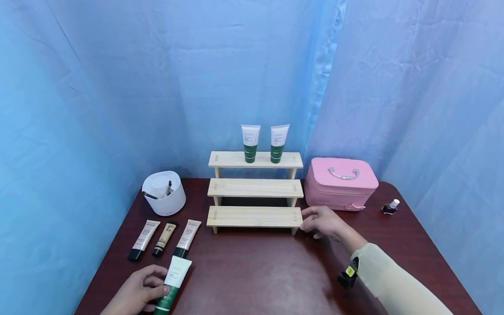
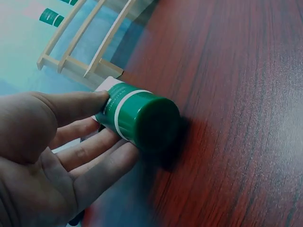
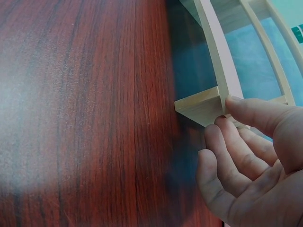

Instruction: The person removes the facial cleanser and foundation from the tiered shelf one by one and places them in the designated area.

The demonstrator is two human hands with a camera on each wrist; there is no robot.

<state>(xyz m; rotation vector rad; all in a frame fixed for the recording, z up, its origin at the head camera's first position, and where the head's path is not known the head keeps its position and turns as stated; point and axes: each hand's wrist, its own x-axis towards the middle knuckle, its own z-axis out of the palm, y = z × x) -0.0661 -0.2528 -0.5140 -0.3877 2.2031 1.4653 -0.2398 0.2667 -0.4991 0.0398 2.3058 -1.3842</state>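
My left hand (image 1: pixel 138 288) grips a white-and-green squeeze tube (image 1: pixel 173 280) between thumb and fingers, low at the front left. In the left wrist view the tube's green cap (image 2: pixel 156 123) points toward the camera, above the dark red table. My right hand (image 1: pixel 323 222) is at the right end of the lowest step of a three-step wooden display shelf (image 1: pixel 253 216). The right wrist view has its thumb (image 3: pixel 255 113) on the step's edge and the curled fingers just below, pinching the corner. Two matching tubes, a left one (image 1: pixel 250 143) and a right one (image 1: pixel 279 143), stand upright on the top step.
Left of the shelf lie a BB cream tube (image 1: pixel 144 239), a small beige tube (image 1: pixel 165 238) and another BB cream tube (image 1: pixel 187 237). Behind them stands a white round holder (image 1: pixel 167 203). A pink case (image 1: pixel 340 183) and a small dark bottle (image 1: pixel 390 207) stand at right.
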